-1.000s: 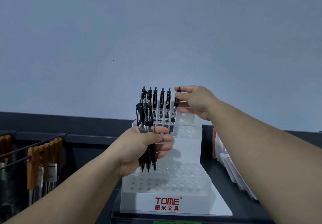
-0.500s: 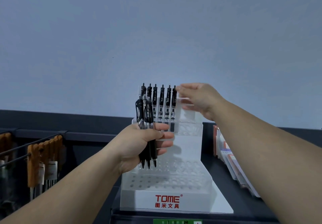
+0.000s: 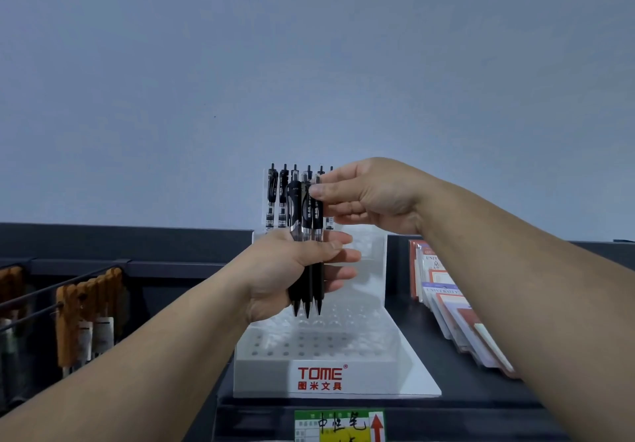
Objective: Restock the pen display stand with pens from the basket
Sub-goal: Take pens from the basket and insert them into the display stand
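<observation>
- Left hand (image 3: pixel 288 269) curls round three black pens (image 3: pixel 307 214), tips down, in front of the white display stand (image 3: pixel 319 378).
- At their 11 o'clock, a row of pens (image 3: pixel 273 194) stands in the stand's top tier.
- Right hand (image 3: pixel 371 197), at 2 o'clock, pinches the top of the rightmost pen (image 3: pixel 317 214).

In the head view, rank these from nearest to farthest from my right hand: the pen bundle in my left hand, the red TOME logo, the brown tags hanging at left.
1. Pen bundle, centre, in the left hand; the right hand pinches one pen.
2. TOME logo, lower centre.
3. Brown tags, far left.
</observation>
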